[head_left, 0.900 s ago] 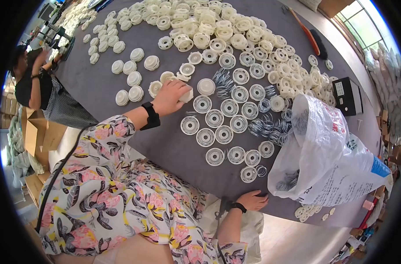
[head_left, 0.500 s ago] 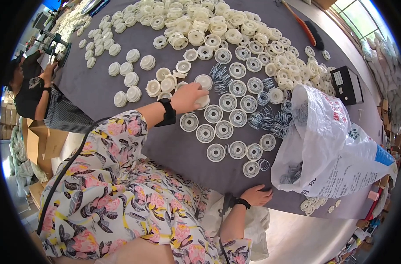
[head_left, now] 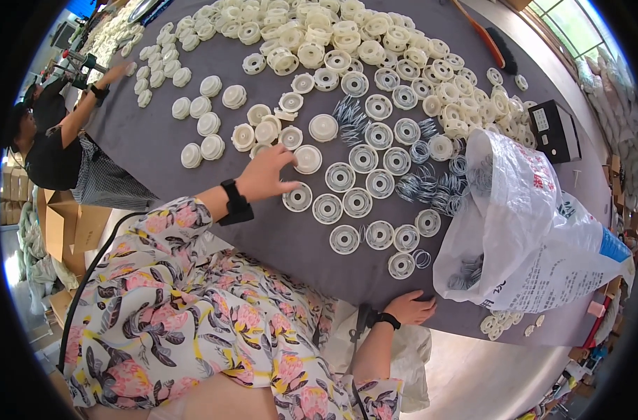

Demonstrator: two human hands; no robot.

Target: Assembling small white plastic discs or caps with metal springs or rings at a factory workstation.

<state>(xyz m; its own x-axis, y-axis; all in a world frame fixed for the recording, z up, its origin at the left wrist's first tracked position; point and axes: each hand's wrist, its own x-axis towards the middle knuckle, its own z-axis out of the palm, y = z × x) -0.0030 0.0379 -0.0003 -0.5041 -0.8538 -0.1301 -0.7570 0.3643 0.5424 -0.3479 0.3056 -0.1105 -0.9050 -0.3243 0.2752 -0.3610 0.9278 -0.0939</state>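
My left hand (head_left: 266,175) hovers low over the grey table with thumb and fingers apart and nothing between them. Just beyond its fingertips lies a white round plastic cap (head_left: 308,159), and a ring-shaped white part (head_left: 297,197) sits near the thumb. Another cap (head_left: 324,128) rests farther up. Several white parts with grey rings inside (head_left: 357,203) spread to the right of that hand. Coil springs (head_left: 441,190) lie in loose heaps beyond them. My right hand (head_left: 410,309) rests at the table's near edge, fingers stretched and holding nothing.
A white plastic bag (head_left: 515,231) with springs in its mouth lies at the right. Piles of cream plastic rings (head_left: 319,35) cover the far side, near a brush (head_left: 497,52) and a black box (head_left: 553,134). A co-worker (head_left: 53,150) reaches onto the table at left.
My left hand has drawn back left and nearer from the white cap, its fingers opening and leaving the cap on the table. The right hand stays put. The co-worker's arm has stretched toward the parts.
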